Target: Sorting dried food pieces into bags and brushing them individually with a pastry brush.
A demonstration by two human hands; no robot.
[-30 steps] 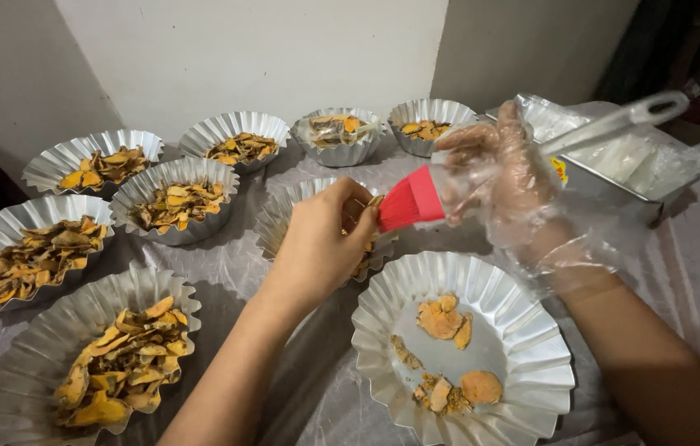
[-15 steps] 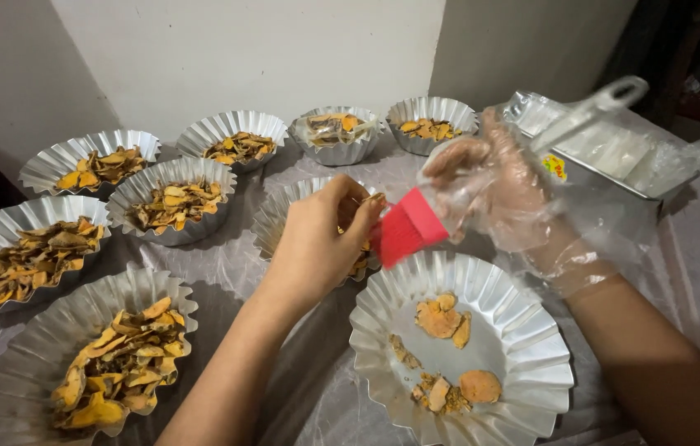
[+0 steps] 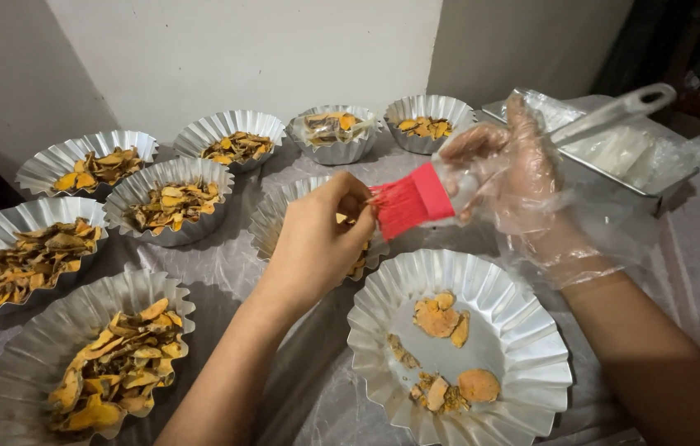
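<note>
From where I watch, my right hand [image 3: 523, 186] in its clear glove now sits lower and closer to the near fluted tin [image 3: 531, 330] than a second ago. The red brush [image 3: 412, 201] it grips has swung, so its bristles now touch the fingertips of my bare left hand [image 3: 317, 239]. Its pale handle points further up and away from that tin.
</note>
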